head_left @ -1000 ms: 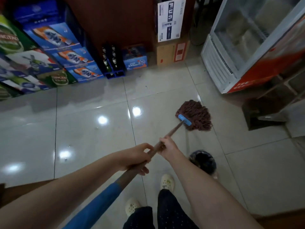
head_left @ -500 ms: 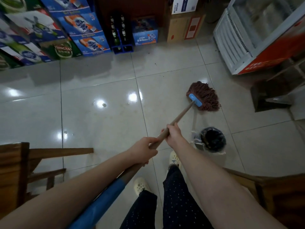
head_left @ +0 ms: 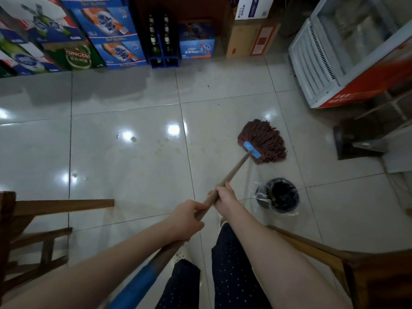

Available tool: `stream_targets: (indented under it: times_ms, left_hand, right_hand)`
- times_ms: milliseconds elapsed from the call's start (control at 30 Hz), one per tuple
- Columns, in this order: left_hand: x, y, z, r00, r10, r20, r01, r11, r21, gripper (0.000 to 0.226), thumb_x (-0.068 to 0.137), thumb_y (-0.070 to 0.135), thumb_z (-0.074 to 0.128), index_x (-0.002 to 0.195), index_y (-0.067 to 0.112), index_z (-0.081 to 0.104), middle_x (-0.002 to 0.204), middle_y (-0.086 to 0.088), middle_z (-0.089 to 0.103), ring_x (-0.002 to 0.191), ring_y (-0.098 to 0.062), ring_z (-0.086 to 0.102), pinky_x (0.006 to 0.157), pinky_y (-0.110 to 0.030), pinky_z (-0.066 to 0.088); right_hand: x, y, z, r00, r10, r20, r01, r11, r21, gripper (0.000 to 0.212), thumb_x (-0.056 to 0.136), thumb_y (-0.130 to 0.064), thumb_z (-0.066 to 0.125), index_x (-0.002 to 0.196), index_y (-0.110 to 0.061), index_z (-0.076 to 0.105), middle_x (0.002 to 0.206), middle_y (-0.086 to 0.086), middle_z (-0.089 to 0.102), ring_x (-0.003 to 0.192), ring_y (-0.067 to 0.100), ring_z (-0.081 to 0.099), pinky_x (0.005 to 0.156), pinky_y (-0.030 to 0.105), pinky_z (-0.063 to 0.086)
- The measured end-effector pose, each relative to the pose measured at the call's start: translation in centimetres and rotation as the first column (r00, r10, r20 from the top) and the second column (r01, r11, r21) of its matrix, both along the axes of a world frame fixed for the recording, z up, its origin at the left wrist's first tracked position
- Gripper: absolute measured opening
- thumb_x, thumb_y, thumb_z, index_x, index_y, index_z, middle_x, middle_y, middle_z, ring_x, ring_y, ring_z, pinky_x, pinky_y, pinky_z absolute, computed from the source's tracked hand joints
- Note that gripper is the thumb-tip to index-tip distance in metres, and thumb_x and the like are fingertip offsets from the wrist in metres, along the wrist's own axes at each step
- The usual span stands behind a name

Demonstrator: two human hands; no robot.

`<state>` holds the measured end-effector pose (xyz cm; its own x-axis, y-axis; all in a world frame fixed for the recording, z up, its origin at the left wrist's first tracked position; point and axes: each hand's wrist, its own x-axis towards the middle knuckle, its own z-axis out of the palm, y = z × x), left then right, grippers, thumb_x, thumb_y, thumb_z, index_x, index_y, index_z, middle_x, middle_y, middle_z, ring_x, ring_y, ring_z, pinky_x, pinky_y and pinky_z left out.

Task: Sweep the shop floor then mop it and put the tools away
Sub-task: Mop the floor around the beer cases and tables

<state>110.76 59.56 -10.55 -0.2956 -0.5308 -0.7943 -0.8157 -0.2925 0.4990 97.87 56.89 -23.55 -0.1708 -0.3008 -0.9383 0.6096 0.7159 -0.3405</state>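
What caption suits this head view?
Left hand and right hand grip the mop handle, mop head on tiled floor near a bin.

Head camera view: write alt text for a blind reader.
Both hands, the left hand behind the right hand, grip a wooden mop handle whose reddish-brown string mop head lies on the glossy tiled floor. A lined bin stands near it, with beer cartons stacked beyond and a glass-door cooler at right.

Both arms (head_left: 100, 270) are bare all the way to the left hand (head_left: 185, 219) and right hand (head_left: 225, 197). The trousers (head_left: 231, 275), bottom middle of the frame, are dark blue with tiny white dots. A pale shoe (head_left: 181, 256) with little holes shows beside them.
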Motion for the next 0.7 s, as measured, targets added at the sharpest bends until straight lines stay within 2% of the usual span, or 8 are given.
stream_targets:
  times_ms: [200,300,367,433,533,600,700]
  left_hand:
    - [-6.0,-5.4,-0.9,0.998,-0.023,-0.052,0.022,1.000,-0.019,0.053,0.090,0.008,0.050,0.139,0.026,0.043,0.097,-0.004,0.055,0.047,-0.006,0.049,0.037,-0.011,0.039]
    - [-11.3,-9.7,-2.3,0.994,-0.059,-0.093,0.056,0.998,-0.039,0.055,0.090,0.010,0.052,0.142,0.023,0.041,0.113,-0.006,0.056,0.071,-0.015,0.058,0.051,-0.017,0.043]
    - [-14.6,-12.7,-3.2,0.991,-0.074,-0.115,0.069,0.996,-0.052,0.055,0.089,0.010,0.053,0.142,0.021,0.040,0.120,-0.009,0.056,0.079,-0.019,0.058,0.050,-0.018,0.044]
    - [-17.5,-15.2,-3.9,0.989,-0.084,-0.124,0.076,0.995,-0.069,0.053,0.089,0.010,0.053,0.140,0.019,0.043,0.119,-0.012,0.055,0.076,-0.022,0.059,0.051,-0.023,0.051]
    - [-20.3,-18.1,-4.7,0.989,-0.088,-0.122,0.079,0.994,-0.076,0.052,0.090,0.009,0.054,0.140,0.019,0.044,0.115,-0.012,0.054,0.063,-0.019,0.055,0.051,-0.028,0.055]
    - [-20.9,-19.3,-5.4,0.988,-0.099,-0.120,0.090,0.993,-0.081,0.053,0.090,0.010,0.054,0.140,0.020,0.043,0.110,-0.009,0.052,0.054,-0.014,0.053,0.041,-0.020,0.050]
    - [-20.7,-19.7,-5.6,0.985,-0.133,-0.113,0.123,0.988,-0.094,0.054,0.089,0.011,0.054,0.141,0.021,0.041,0.114,-0.010,0.053,0.046,-0.009,0.051,0.034,-0.014,0.041]
  right_hand:
    - [-6.6,-4.9,-1.1,1.000,0.021,-0.009,-0.021,1.000,-0.017,0.064,0.099,-0.002,0.040,0.153,-0.026,0.015,0.087,0.007,0.049,0.067,0.019,0.048,0.060,0.033,0.046]
    - [-11.8,-9.3,-1.6,0.997,-0.007,-0.078,0.004,1.000,-0.029,0.053,0.100,-0.001,0.038,0.147,-0.021,0.025,0.083,0.007,0.047,0.063,0.019,0.045,0.058,0.031,0.045]
    - [-15.1,-12.3,-2.0,0.993,-0.031,-0.114,0.026,0.999,-0.042,0.040,0.099,0.001,0.036,0.128,-0.026,0.034,0.080,0.006,0.045,0.059,0.018,0.042,0.054,0.029,0.044]
    - [-18.0,-14.8,-2.5,0.988,-0.029,-0.152,0.024,0.999,-0.034,0.033,0.099,0.002,0.035,0.116,-0.025,0.031,0.077,0.006,0.043,0.058,0.017,0.041,0.053,0.029,0.042]
    - [-20.9,-17.5,-3.2,0.987,-0.057,-0.152,0.048,0.997,-0.062,0.029,0.098,0.003,0.035,0.111,-0.023,0.036,0.076,0.006,0.042,0.058,0.017,0.041,0.053,0.029,0.041]
    - [-21.3,-18.5,-3.5,0.986,-0.075,-0.150,0.064,0.995,-0.075,0.034,0.099,0.003,0.036,0.122,-0.022,0.041,0.076,0.007,0.043,0.058,0.017,0.041,0.054,0.029,0.041]
    - [-21.3,-18.8,-3.9,0.985,-0.083,-0.153,0.071,0.994,-0.085,0.048,0.100,0.000,0.037,0.145,-0.014,0.031,0.078,0.007,0.046,0.059,0.017,0.044,0.055,0.029,0.043]
